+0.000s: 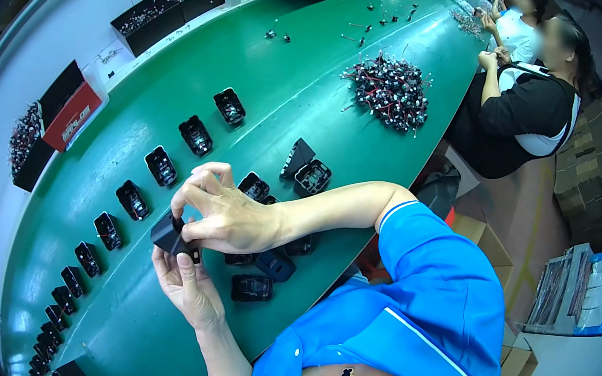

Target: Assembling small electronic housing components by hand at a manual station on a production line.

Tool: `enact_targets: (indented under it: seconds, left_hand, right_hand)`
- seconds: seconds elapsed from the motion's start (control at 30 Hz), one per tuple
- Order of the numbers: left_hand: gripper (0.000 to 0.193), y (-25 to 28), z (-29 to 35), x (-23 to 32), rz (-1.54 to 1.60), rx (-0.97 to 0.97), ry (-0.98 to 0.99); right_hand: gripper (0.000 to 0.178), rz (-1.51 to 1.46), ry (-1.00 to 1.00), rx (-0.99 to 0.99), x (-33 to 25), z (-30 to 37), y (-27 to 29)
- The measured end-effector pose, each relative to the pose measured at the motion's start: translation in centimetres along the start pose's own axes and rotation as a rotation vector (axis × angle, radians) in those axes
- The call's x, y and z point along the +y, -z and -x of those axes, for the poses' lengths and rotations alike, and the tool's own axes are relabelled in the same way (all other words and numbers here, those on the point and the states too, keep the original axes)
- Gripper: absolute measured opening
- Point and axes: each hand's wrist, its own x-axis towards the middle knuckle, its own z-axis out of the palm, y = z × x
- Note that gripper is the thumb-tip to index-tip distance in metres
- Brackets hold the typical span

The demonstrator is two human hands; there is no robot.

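Observation:
Above the green work surface, a black plastic housing (pixel 166 234) is held between my two hands. My left hand (pixel 194 292) grips it from below, with the thumb against its lower edge. Reaching across from the right, my right hand (pixel 232 216) has bent fingers closed on its upper right side. Just beyond my right wrist, an open black housing (pixel 312 177) has a dark cover piece (pixel 297 156) leaning beside it. Partly hidden under my right arm lie more housings, among them an open one (pixel 252 287) and a dark blue-black one (pixel 275 266).
A row of open black housings (pixel 160 167) curves along the green table (pixel 283 53). A pile of small wired parts (pixel 389 93) sits at the right. Boxes of wired parts (pixel 29 148) line the far side. Two people (pixel 532 96) work on the right.

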Motion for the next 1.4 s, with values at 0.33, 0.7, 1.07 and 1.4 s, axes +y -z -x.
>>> enact_targets:
  seconds: [0.33, 0.7, 1.07, 1.4]
  left_hand:
    - [0.058, -1.4, -0.7, 0.6, -0.224, -0.067, -0.105]
    - [0.057, -1.5, 0.2, 0.2, -0.101, -0.181, -0.255]
    - [0.048, -0.6, -0.9, -0.5, 0.174, -0.024, 0.105]
    - [0.043, -1.2, -1.2, -2.5, -1.213, -0.310, -0.111]
  right_hand:
    - [0.012, -0.227, -0.060, 0.036, 1.0, -0.6, 1.6]
    - [0.032, -0.533, 0.073, 0.023, 2.5, 0.0, 0.7]
    - [0.027, -0.276, -0.018, -0.349, 1.3, -1.8, 2.5]
    - [0.028, 0.446, -0.444, -0.555, 19.5, -0.3, 9.9]
